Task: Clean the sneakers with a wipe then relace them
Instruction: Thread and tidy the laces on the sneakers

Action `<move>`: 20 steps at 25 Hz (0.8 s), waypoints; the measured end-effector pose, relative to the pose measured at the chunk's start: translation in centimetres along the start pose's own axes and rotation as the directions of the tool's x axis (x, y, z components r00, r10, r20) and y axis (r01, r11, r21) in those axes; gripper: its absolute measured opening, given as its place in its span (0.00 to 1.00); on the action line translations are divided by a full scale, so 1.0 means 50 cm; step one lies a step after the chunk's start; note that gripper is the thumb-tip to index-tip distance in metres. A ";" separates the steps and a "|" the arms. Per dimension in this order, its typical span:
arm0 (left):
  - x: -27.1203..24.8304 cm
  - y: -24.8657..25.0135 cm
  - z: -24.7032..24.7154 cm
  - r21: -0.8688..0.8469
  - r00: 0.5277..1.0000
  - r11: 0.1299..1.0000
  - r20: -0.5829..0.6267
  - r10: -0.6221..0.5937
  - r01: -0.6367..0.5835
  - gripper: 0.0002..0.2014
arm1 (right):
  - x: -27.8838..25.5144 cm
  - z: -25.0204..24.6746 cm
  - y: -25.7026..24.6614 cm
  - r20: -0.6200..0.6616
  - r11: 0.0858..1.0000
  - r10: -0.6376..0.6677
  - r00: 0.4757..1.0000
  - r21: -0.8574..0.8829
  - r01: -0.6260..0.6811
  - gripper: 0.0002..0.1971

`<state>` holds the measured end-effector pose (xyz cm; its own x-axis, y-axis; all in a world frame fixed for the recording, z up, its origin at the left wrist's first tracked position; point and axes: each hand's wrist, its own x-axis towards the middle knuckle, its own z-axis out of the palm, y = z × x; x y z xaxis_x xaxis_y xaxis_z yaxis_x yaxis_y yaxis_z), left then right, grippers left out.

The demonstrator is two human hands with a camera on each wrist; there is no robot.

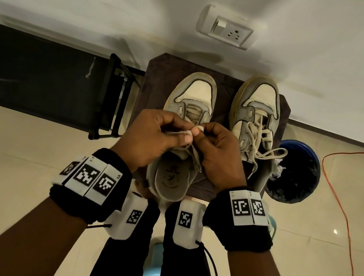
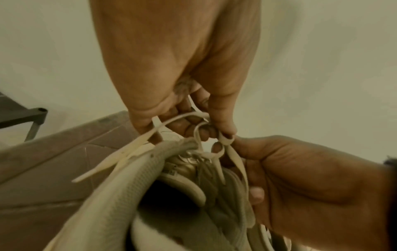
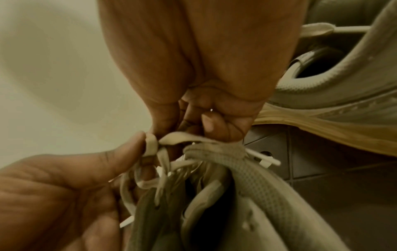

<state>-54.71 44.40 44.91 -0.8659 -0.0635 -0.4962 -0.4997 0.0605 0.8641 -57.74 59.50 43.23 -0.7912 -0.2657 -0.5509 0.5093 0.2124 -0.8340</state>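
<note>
Left hand (image 1: 152, 136), right hand (image 1: 217, 149) both pinch lace (image 2: 222, 141) over left sneaker (image 1: 189, 105); second sneaker (image 1: 256, 116) beside.

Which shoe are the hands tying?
The left sneaker: both hands pinch its lace. The right sneaker sits untouched, laces loose.

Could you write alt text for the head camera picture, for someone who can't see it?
Seen from above, a left hand and a right hand pinch the lace of the left sneaker, tying it. The right sneaker sits beside it on a dark stool, its laces loose, with a blue bin to the right.
</note>
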 end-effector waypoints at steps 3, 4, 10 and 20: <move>-0.002 -0.002 -0.006 0.299 0.989 0.944 -0.002 0.147 -0.140 0.12 | -0.003 -0.002 -0.007 0.018 0.999 0.000 1.000 0.032 -0.001 0.02; -0.003 0.002 -0.007 0.404 0.981 0.896 0.013 0.193 -0.182 0.13 | -0.005 -0.004 -0.009 0.024 0.999 -0.002 1.000 0.043 0.001 0.02; -0.016 0.023 0.011 0.875 0.965 0.410 0.210 0.157 -0.257 0.15 | -0.014 -0.002 -0.013 0.072 0.998 -0.029 0.997 0.054 0.025 0.04; -0.021 0.063 -0.014 0.820 0.997 0.570 0.077 -0.006 -0.060 0.14 | -0.021 -0.005 -0.021 0.055 0.992 -0.065 0.996 -0.109 0.071 0.02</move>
<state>-55.34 43.97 48.22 -0.8622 0.0127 -0.5064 -0.2533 0.8549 0.4527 -57.53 59.79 44.69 -0.8030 -0.3302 -0.4961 0.4119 0.2941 -0.8625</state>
